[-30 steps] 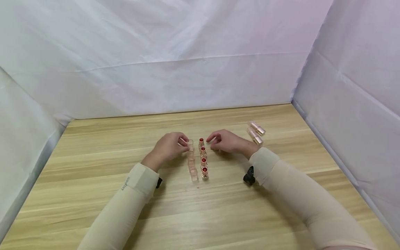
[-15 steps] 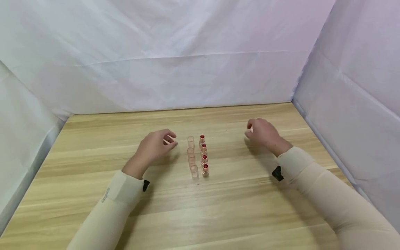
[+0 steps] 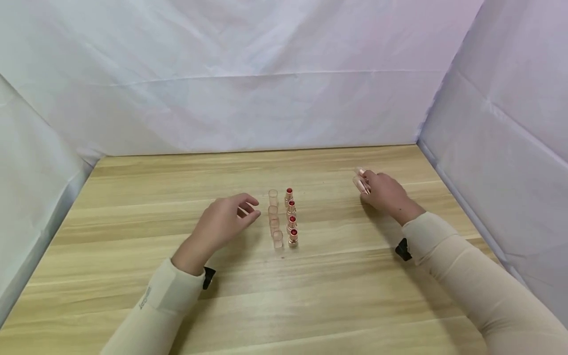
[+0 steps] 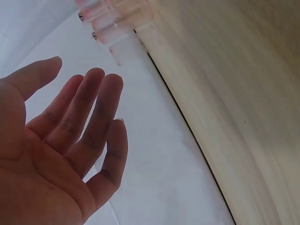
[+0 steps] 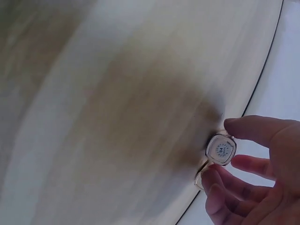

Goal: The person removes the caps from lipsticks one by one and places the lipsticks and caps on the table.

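Note:
My left hand hovers left of a row of clear caps, fingers loosely bent and holding nothing. Beside the caps, several uncapped lipsticks stand upright in a matching row, red tips up. Over at the right, my right hand is at two capped lipsticks lying on the table. In the right wrist view, thumb and index finger pinch one lipstick by its base end, which carries a round label. The other lipstick lies against it, partly hidden by the fingers.
A wood-grain table carries everything. White cloth hangs behind it and at both sides. Both cuffs have a dark wrist camera strapped beneath.
My right hand has moved from beside the red lipsticks rightward to the two capped ones. My left hand has let go of the rearmost clear cap and drawn back left.

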Demonstrator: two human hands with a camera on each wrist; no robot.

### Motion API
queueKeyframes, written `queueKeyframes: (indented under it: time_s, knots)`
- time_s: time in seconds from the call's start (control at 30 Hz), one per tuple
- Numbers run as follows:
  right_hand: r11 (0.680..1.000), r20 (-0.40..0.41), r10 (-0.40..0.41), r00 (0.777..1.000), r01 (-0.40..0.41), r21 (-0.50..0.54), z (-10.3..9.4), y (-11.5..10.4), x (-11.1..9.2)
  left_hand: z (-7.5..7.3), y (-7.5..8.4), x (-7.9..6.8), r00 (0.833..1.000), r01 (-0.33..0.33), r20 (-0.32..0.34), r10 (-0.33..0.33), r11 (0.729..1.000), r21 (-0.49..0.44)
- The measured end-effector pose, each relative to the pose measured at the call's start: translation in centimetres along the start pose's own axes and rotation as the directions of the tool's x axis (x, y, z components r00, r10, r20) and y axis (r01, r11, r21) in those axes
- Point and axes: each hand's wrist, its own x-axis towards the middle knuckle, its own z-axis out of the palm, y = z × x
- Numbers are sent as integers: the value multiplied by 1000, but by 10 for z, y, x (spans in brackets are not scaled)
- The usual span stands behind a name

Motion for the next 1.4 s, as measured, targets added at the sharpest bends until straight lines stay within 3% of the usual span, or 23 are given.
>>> queueKeyframes:
  time_s: [0.2,0.37,0.67,0.87,1.07,1.4]
  knots:
    - [1000,19,-23,1000,23,22,5,5,2,4,12,-6,999,-30,-10,30,999,23]
    - [998,-27,-56,998,57,36,8,4,0,5,18,-8,998,-55,-25,56,997,46]
    - [973,-122,-140,983,159,166,-7,-36,-26,7,26,-9,991,-103,-85,106,994,47]
    - [927,-232,-267,936,315,205,-17,-79,-57,8,34,-14,972,-164,-170,165,986,21]
    - [875,-293,-360,885,430,222,-19,-112,-83,8,44,-22,938,-250,-237,254,967,44]
    - [788,-364,-457,812,559,257,-15,-143,-100,9,53,-27,912,-333,-229,340,940,68]
